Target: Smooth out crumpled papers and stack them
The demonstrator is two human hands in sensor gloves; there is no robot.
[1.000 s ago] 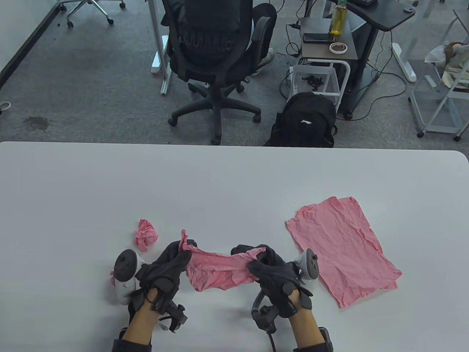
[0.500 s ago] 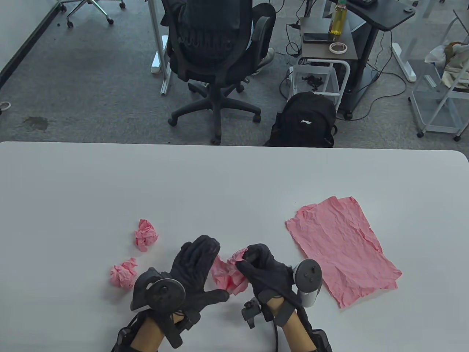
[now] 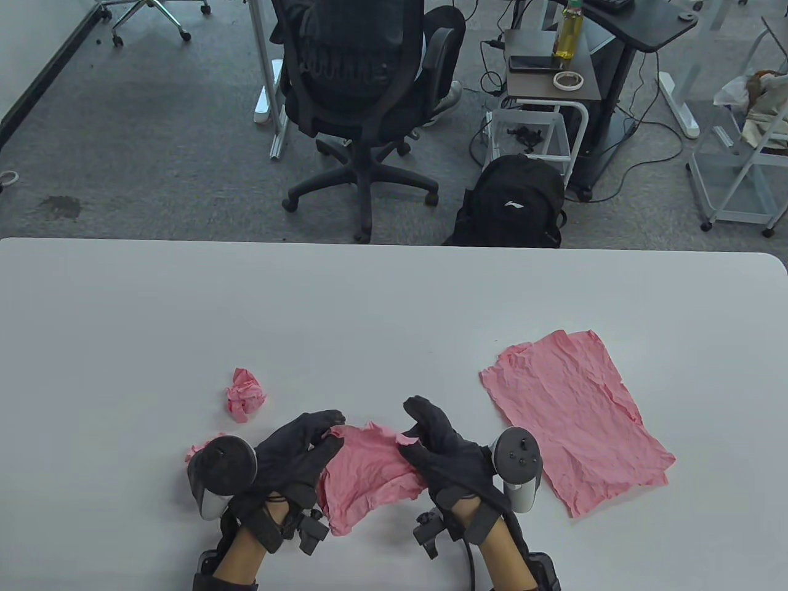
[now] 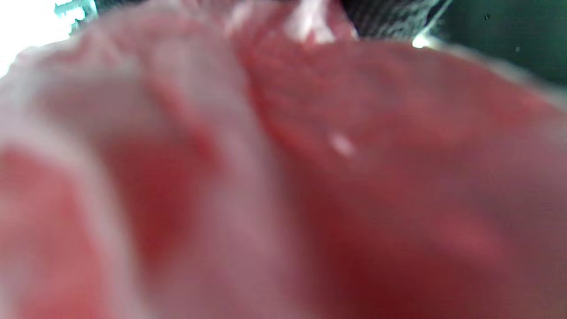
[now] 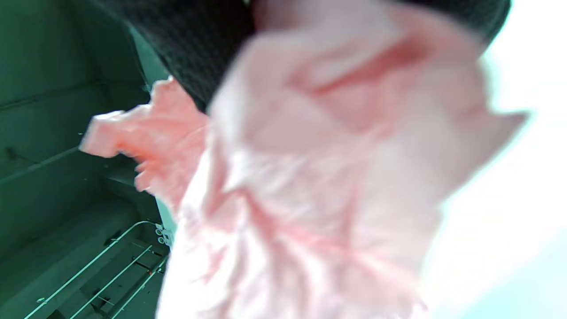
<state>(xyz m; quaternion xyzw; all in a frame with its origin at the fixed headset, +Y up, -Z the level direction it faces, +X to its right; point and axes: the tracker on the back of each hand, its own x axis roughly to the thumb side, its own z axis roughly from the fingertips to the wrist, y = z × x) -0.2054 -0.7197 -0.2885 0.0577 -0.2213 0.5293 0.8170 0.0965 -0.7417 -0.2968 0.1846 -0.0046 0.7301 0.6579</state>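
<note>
White counter [image 3: 394, 295]; flattened pink paper sheets stack [image 3: 575, 418] right. Step: unfolding half-opened pink crumpled sheet [image 3: 369, 477] held at near edge; next, judged: spread flat, stack right. Left hand [image 3: 295, 452], right hand [image 3: 443, 452] palm-down, fingers pinching its top corners. Two pink paper balls [image 3: 246, 394] left.

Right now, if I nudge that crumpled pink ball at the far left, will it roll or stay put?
The crumpled ball is lumpy, not round, so it would probably skid or tumble briefly rather than roll far. It looks like thin paper, likely very light, and easily squashed.
</note>
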